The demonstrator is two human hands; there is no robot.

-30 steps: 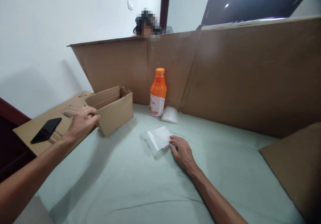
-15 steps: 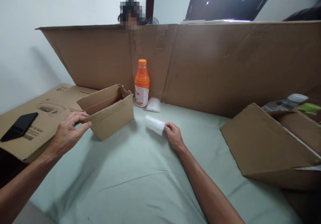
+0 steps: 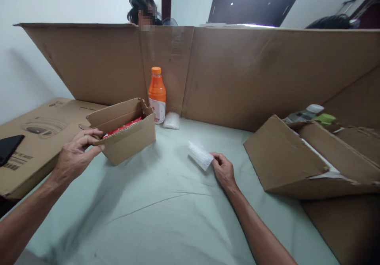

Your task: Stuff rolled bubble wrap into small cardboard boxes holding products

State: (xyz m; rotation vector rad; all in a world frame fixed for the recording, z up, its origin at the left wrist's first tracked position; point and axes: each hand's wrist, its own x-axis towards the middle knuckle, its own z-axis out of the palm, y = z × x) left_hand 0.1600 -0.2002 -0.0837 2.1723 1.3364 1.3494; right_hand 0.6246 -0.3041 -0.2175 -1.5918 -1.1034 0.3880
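My left hand [image 3: 78, 150] grips the near left corner of a small open cardboard box [image 3: 133, 144], thumb outside and fingers at the rim. Something red [image 3: 124, 127] lies inside that box, mostly hidden by its wall. Between the fingertips of my right hand [image 3: 224, 170] is the right end of a bubble wrap roll [image 3: 200, 155], held over the cloth. Behind the box stands an orange bottle [image 3: 157, 94] with a white label. A second bubble-wrapped packet [image 3: 171, 121] rests beside the bottle's base.
A tall cardboard panel [image 3: 267, 75] spans the back, with a person's head [image 3: 144, 9] beyond it. On the right sits a larger open carton [image 3: 285, 158] with a clear bottle [image 3: 303, 114]. A phone [image 3: 10, 148] lies on a flat carton [image 3: 59, 110] at left.
My right hand has carried the bubble wrap roll to the right, towards the large carton. The view has turned rightward, and more of the red thing shows. My left hand keeps its hold.
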